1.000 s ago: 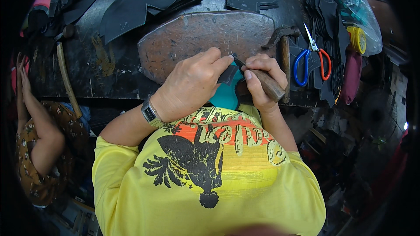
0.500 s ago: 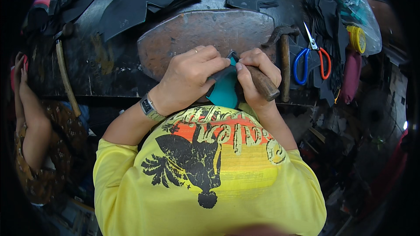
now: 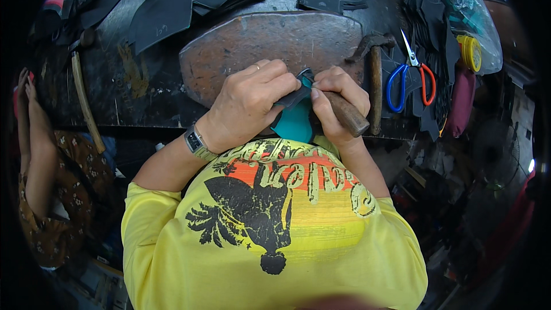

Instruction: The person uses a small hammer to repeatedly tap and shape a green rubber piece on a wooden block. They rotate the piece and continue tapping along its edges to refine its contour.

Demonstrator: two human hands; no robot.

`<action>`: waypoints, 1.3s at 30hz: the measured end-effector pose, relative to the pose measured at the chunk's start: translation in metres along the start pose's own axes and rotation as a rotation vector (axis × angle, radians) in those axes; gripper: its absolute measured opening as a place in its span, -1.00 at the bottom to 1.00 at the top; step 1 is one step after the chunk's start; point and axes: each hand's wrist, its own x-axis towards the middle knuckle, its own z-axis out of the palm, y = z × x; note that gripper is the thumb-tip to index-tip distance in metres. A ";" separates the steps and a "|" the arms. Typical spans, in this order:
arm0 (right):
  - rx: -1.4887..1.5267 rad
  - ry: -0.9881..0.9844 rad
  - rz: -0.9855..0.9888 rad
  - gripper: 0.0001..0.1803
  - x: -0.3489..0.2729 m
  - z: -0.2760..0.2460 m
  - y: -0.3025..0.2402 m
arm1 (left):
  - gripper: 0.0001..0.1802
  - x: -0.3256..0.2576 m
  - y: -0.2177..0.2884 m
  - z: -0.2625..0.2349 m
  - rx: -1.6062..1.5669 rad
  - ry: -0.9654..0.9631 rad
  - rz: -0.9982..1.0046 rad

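Centre frame: the left hand point(image 3: 249, 89) pinched the upper part of a thin, black-and-teal sheet piece point(image 3: 294, 120) at the lower edge of a brown oval board point(image 3: 258, 40); piece looked light, soft, bendy, best held by its edges. The right hand point(image 3: 341, 95) gripped a brown wooden-handled tool point(image 3: 349, 116), tip unclear. Upper right: a clear plastic bag point(image 3: 488, 51) seemed to hold teal pieces.

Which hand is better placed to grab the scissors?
Probably the right hand: it's nearer the scissors, though it holds a wooden tool. The left hand is farther away, holding the green piece.
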 end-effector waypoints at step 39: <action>0.188 0.037 0.054 -0.90 -0.003 -0.006 0.005 | -0.75 -0.004 -0.001 0.002 0.016 0.028 0.064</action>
